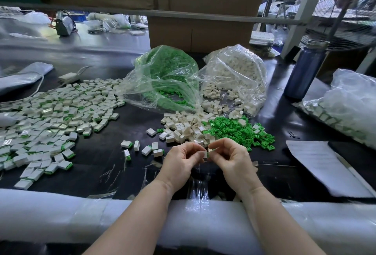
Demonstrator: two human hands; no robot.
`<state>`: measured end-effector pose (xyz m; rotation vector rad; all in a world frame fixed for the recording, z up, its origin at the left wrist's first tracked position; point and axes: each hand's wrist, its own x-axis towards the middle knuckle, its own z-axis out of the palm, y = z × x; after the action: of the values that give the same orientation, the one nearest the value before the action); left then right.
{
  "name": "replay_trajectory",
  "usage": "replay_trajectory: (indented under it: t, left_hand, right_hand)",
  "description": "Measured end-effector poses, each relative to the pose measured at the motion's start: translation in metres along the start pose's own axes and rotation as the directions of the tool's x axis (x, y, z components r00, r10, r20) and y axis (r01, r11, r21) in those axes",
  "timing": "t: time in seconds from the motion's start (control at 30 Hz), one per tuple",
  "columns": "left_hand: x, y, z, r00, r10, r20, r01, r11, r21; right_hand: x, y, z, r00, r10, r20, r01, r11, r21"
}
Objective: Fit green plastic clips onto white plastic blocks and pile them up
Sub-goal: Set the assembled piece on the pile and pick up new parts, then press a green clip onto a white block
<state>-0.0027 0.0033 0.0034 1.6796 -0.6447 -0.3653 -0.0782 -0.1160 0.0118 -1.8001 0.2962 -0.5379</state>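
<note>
My left hand point(181, 160) and my right hand point(227, 158) meet just above the black table point(114, 175), fingertips together. Between them they pinch a small white block with a green clip point(206, 154) at its edge; fingers hide most of it. Right behind my hands lies a heap of loose white blocks point(183, 127), and to its right a heap of green clips point(242, 131). A wide pile of fitted blocks point(50, 116) covers the left of the table. A few fitted blocks point(140, 148) lie scattered left of my left hand.
Two open clear bags stand behind the heaps, one of green clips point(164, 75), one of white blocks point(238, 71). A blue bottle point(305, 69), another bag of blocks point(343, 108) and paper sheets point(325, 167) sit at the right. White foam padding point(61, 214) lines the near edge. Cardboard boxes point(199, 31) stand behind.
</note>
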Motion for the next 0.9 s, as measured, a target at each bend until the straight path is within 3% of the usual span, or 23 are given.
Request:
replay_trajectory:
  t: [0.9]
  left_hand:
    - [-0.0032, 0.0012, -0.0015, 0.995, -0.036, 0.097, 0.03, 0.997, 0.067]
  right_hand:
    - [0.0006, 0.0032, -0.0057, 0.992, 0.055, 0.112, -0.051, 0.998, -0.037]
